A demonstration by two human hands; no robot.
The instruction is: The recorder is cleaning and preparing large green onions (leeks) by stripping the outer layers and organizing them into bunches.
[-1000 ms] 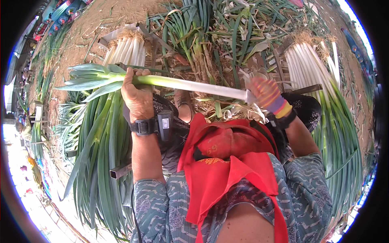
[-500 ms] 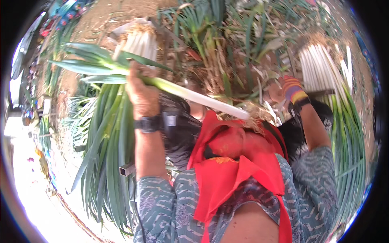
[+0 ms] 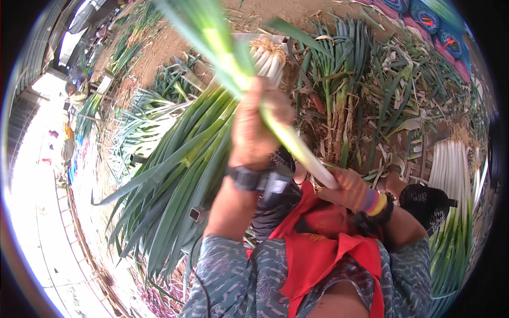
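Note:
A leek (image 3: 297, 142) slants across in front of me, its white root end low and its blurred green leaves up at the far left. My left hand (image 3: 260, 124), bare with a dark wrist strap, is closed around the stem just below the leaves. My right hand (image 3: 351, 192), in a striped glove, is closed at the white end; its fingers partly hide the roots. Below my left hand lies a big bundle of leeks (image 3: 183, 151), roots away from me and leaves hanging toward me.
At the right rests another bundle of leeks (image 3: 449, 172) with long white stems. Ahead stand untrimmed leeks (image 3: 336, 90) with brown outer leaves, beside a heap of leaf scraps (image 3: 400, 87). Blue rolled bundles (image 3: 450, 42) lie at the far right. A red apron (image 3: 313, 259) covers my lap.
My right hand has come in from the right and taken hold of the leek's white end. The leek has tilted more steeply, leaves up. The head view has shifted.

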